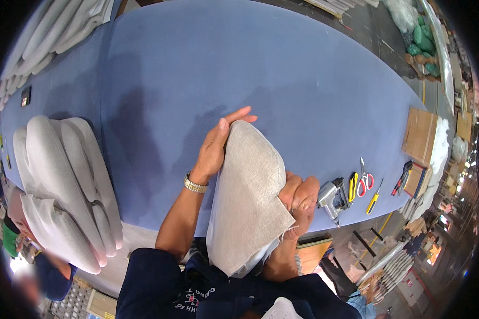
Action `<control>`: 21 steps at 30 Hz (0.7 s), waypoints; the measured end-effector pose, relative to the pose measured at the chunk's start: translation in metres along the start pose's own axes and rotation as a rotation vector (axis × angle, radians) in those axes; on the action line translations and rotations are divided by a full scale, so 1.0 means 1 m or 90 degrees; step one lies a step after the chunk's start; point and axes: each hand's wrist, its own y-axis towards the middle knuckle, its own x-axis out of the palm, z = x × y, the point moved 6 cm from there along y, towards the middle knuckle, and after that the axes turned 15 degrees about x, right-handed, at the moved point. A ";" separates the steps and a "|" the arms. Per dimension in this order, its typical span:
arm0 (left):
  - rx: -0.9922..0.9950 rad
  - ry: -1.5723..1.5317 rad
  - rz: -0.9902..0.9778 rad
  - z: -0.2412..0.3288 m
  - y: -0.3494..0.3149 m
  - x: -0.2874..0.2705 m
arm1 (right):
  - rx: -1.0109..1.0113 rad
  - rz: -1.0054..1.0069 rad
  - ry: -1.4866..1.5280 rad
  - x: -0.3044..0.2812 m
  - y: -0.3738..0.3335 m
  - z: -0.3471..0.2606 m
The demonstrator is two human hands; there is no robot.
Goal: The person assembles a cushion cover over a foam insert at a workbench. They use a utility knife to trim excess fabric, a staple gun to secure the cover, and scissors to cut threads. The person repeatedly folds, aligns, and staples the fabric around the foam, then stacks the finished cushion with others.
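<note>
A beige fabric-covered cushion [247, 175] stands tilted between my hands, its rounded end on the blue table and its other end against my body. My left hand [214, 149], with a metal watch at the wrist, lies along the cushion's left side, fingers stretched past the rounded top. On the right side my right hand [300, 201] is closed, pinching the edge of the fabric cover [282, 220]. The loose fabric has a frayed corner there, and some white lining shows beneath it. Part of my right fingers is hidden behind the fold.
Right of my right hand lie a staple gun [332, 201], a yellow utility knife [352, 187], red-handled scissors [364, 181], a yellow screwdriver [375, 198] and pliers [402, 178]. Covered cushions [64, 175] are stacked at left. A cardboard box [419, 135] stands at the right edge.
</note>
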 end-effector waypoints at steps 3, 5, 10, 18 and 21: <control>-0.042 0.059 -0.107 0.002 0.021 -0.005 | -0.032 -0.015 0.026 0.001 -0.002 0.009; -0.129 0.100 -0.200 -0.005 0.033 -0.010 | -0.041 -0.013 0.027 0.006 -0.004 0.010; -0.127 0.108 -0.167 -0.004 0.040 -0.019 | -0.010 -0.008 -0.047 0.015 0.012 0.015; 0.193 0.148 -0.084 0.102 0.010 0.003 | -0.036 -0.037 -0.010 0.034 0.019 0.031; 0.227 0.193 -0.066 0.115 0.001 0.006 | -0.046 -0.036 -0.028 0.035 0.020 0.034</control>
